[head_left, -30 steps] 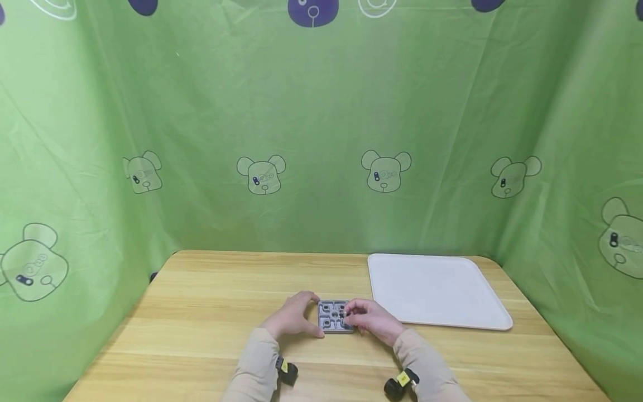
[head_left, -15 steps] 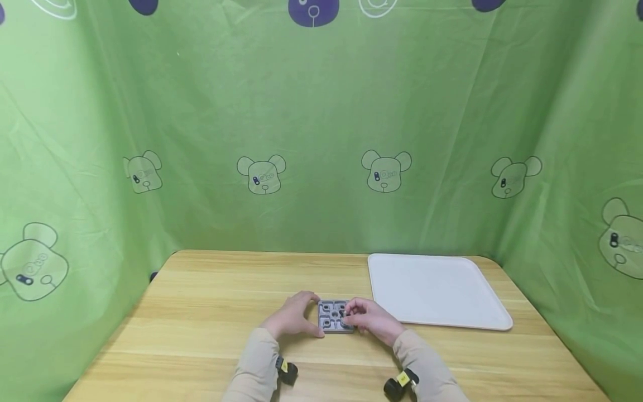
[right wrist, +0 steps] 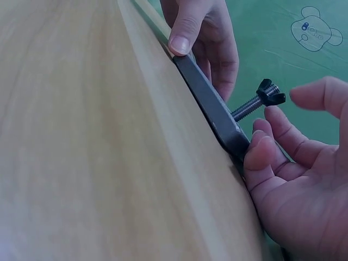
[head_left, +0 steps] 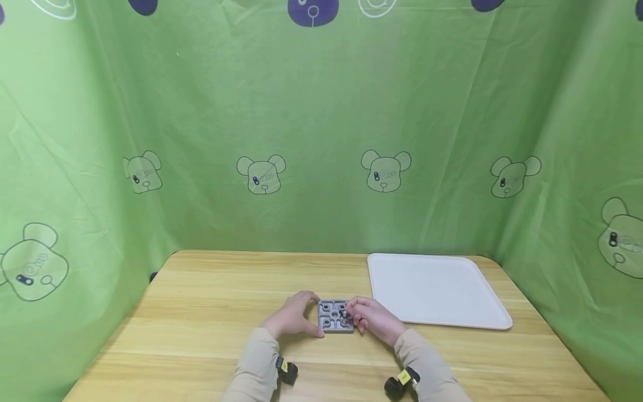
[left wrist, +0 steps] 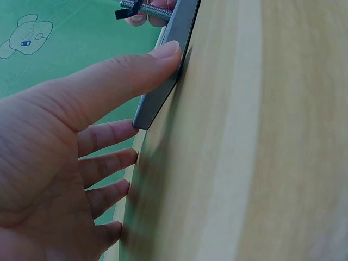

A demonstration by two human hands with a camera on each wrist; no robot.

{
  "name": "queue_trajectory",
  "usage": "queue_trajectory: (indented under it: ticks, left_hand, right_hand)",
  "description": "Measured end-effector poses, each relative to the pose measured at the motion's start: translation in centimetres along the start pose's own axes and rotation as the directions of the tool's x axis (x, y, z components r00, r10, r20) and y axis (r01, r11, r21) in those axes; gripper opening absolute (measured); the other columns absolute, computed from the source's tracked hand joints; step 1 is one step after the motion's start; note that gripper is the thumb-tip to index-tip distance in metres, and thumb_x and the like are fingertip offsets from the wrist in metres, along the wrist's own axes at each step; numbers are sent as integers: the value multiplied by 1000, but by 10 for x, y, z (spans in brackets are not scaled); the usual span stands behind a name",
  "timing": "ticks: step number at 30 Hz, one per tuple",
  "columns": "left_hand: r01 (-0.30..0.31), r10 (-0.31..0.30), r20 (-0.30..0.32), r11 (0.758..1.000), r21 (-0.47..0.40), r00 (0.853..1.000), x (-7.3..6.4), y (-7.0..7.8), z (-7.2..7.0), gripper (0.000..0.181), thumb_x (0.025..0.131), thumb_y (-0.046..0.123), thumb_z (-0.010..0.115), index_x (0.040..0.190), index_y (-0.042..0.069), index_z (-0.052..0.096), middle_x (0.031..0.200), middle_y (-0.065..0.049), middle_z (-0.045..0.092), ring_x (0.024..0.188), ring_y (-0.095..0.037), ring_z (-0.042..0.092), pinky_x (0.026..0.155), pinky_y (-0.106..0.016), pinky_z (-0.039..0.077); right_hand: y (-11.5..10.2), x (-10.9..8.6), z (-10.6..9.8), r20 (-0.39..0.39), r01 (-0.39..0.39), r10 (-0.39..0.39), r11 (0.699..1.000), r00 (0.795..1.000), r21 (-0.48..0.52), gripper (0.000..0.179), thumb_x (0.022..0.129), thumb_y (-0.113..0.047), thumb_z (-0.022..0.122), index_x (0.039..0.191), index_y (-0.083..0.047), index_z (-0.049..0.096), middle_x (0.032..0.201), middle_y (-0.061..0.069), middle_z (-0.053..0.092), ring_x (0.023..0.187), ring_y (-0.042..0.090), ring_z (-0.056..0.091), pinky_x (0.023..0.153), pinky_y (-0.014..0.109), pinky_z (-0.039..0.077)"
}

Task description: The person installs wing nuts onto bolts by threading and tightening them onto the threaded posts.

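Note:
A grey square metal plate [head_left: 335, 322] with several round recesses lies flat on the wooden table. From its right half rises a threaded bolt [right wrist: 247, 109] with a black wing nut [right wrist: 271, 93] near its tip. My left hand [head_left: 291, 318] grips the plate's left side, thumb on the near edge and index finger at the far corner. Beside the plate's right edge is my right hand [head_left: 378, 320]. Its thumb and index finger stand apart, close to the wing nut with a small gap. The other fingers of that hand are bent at the plate's corner.
A white tray [head_left: 437, 290] lies at the table's back right, just beyond my right hand. Green curtains [head_left: 321, 223] with bear drawings enclose the back and sides of the wooden table [head_left: 216, 301]. Each wrist carries a small black camera [head_left: 287, 373].
The right thumb and index finger have come off the wing nut and spread, leaving the nut in plain sight. The left hand and plate have kept their place.

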State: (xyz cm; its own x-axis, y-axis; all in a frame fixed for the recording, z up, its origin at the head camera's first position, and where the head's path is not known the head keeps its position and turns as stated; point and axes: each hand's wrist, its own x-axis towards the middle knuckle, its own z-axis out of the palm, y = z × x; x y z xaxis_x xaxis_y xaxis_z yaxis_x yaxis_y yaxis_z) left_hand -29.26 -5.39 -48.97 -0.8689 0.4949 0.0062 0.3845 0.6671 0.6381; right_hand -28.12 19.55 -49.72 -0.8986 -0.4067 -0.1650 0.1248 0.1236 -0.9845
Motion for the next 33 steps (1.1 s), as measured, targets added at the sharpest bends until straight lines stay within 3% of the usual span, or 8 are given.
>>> queue_trajectory:
  ticks: [5, 15, 25, 33]
  left_hand:
    - [-6, 6, 1, 1000, -1, 1000, 0, 1, -1, 83, 63, 34, 88, 132, 6, 52, 143, -14, 50, 134, -34, 45, 116, -54, 32]
    - [1, -1, 1, 1000, 11, 1000, 1, 1, -2, 84, 63, 37, 87, 133, 6, 52, 143, -12, 51, 135, -32, 44, 119, -53, 28]
    - [-2, 2, 1, 1000, 1, 1000, 1, 1, -2, 84, 62, 35, 88, 132, 6, 52, 141, -13, 52, 134, -32, 45, 118, -55, 28]
    - [2, -2, 3, 1000, -6, 1000, 0, 3, -2, 84, 62, 34, 88, 132, 6, 52, 142, -13, 51, 135, -33, 44, 119, -56, 27]
  right_hand:
    - [0, 1, -1, 1, 9, -9, 1000, 1000, -9, 17, 96, -16, 51, 100, -1, 59, 84, -1, 50, 75, 11, 47, 56, 16, 47]
    - [3, 2, 0, 8, 15, -14, 999, 1000, -30, 18, 86, -4, 53, 102, 4, 56, 85, 0, 51, 74, 11, 47, 56, 18, 46]
    - [4, 1, -1, 18, 13, -12, 998, 1000, -69, 31, 86, -8, 62, 111, 9, 57, 97, 4, 59, 73, 9, 51, 59, 17, 46]
    - [2, -1, 0, 19, 30, -29, 995, 999, -93, 34, 86, -9, 65, 113, 10, 59, 97, 1, 60, 73, 9, 51, 60, 18, 46]
